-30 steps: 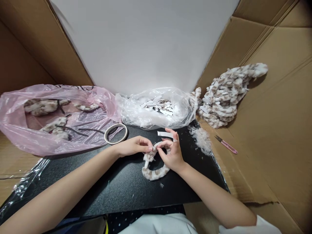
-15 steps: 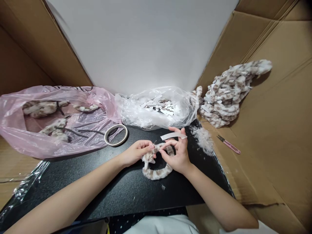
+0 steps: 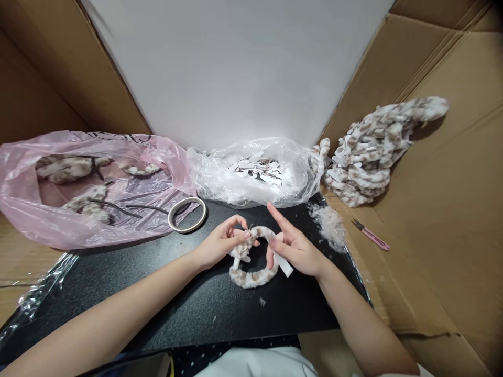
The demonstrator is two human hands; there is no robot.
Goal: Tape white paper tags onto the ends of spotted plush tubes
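Observation:
A fluffy white-and-beige plush ring (image 3: 255, 277) rests on the black tabletop between my hands. My left hand (image 3: 223, 241) pinches its upper left part, where the fabric bunches up and a small white tab (image 3: 245, 258) sticks out. My right hand (image 3: 296, 248) is at the ring's right side, index finger pointing away from me. A white strip (image 3: 283, 265), looking like tape, runs out below its thumb and crosses the ring's edge. Thumb and bent fingers close on the strip; whether they also grip the plush, I cannot tell.
A pink plastic bag (image 3: 31, 157) with plush pieces lies left, a tape roll (image 3: 187, 230) beside it. Behind my hands sits a clear bag (image 3: 220, 183) of white tabs. To the right are a plush pile (image 3: 377, 152), loose fluff (image 3: 328, 228) and pink thread snips (image 3: 371, 235).
My right hand has turned and shifted slightly right. The white strip, raised at its fingers before, now hangs down across the ring's right side. My left hand keeps its pinch.

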